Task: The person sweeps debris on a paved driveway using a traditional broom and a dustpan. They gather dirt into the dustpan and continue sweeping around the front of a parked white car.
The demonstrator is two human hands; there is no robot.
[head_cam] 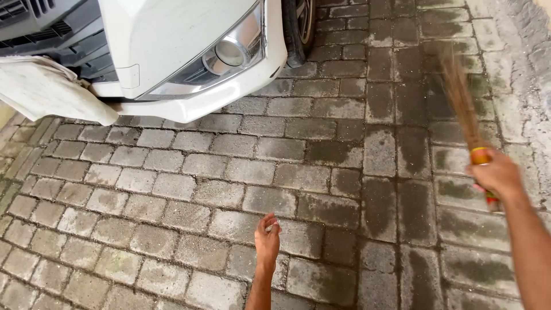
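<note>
Damp paving (321,172): right hand (498,174) grips a brown (blurred) broom (462,109); left hand (267,241) pinches something small.

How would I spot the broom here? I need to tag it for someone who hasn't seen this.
Start at the white car, then cross the paving to the right edge. The right hand grips the broom: brown bristles pointing up, blurred, with a yellow-and-red band.
</note>
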